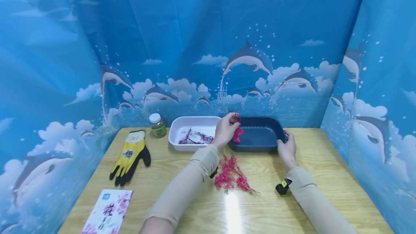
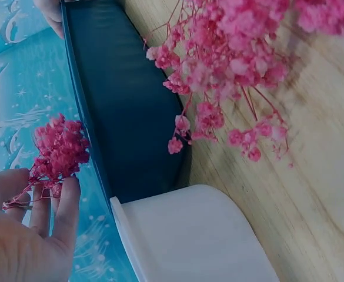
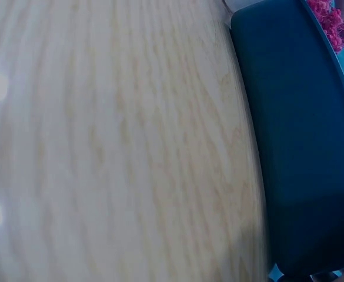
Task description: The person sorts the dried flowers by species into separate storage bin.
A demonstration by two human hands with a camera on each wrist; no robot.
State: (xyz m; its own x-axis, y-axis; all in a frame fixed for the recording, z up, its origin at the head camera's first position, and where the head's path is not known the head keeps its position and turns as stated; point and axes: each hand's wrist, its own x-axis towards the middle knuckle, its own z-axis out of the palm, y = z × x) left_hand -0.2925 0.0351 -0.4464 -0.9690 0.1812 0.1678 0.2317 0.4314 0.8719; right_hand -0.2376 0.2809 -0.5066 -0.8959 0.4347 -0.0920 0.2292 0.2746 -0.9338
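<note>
My left hand (image 1: 225,130) pinches a small sprig of pink dried flowers (image 1: 238,133) above the left end of a dark blue tray (image 1: 260,146). In the left wrist view the sprig (image 2: 61,150) hangs at the fingertips, its thin stems between them. At the tray's right end, my right hand (image 1: 287,148) grips the rim, thumb toward the front. A larger bunch of pink flowers (image 1: 231,174) lies on the table in front of the tray. Left of the tray stands a white tray (image 1: 195,148) with dark reddish stems (image 1: 196,138) inside, partly behind my left hand.
A jar with a white lid (image 1: 158,125) stands left of the white tray. A yellow and black work glove (image 1: 130,157) and a floral printed card (image 1: 108,210) lie on the wooden table's left side. A blue dolphin-print curtain (image 1: 195,46) rises behind the table.
</note>
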